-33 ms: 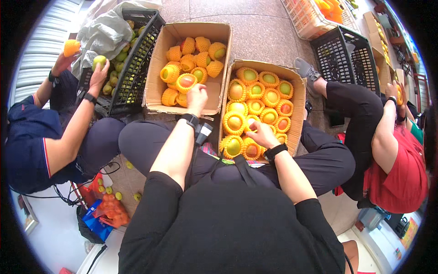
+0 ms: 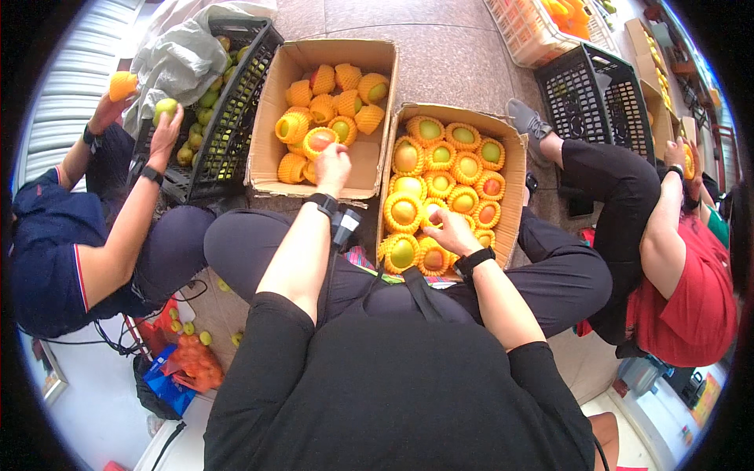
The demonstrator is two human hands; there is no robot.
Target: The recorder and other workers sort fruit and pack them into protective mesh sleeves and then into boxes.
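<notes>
My left hand (image 2: 333,169) is in the left cardboard box (image 2: 366,177), its fingers closed on the edge of a reddish-yellow fruit (image 2: 320,141) in a yellow foam net. More netted fruits lie loosely piled beyond it. In the right cardboard box (image 2: 510,161), rows of netted fruits (image 2: 467,167) stand with their tops showing. Over the near rows, my right hand (image 2: 450,232) has its fingertips pinched together. A small white patch (image 2: 434,210) shows by them; whether it is held I cannot tell.
At left a co-worker holds a green fruit (image 2: 166,109) and a foam net (image 2: 122,85) beside a black crate (image 2: 232,118) of green fruit. Another black crate (image 2: 597,94) and a white crate (image 2: 518,31) stand far right. A co-worker in red (image 2: 682,290) sits at right.
My left hand has shifted very slightly to the left, with its fingers still at the same fruit. The left co-worker's green fruit has moved a little left and down. My right hand stays put.
</notes>
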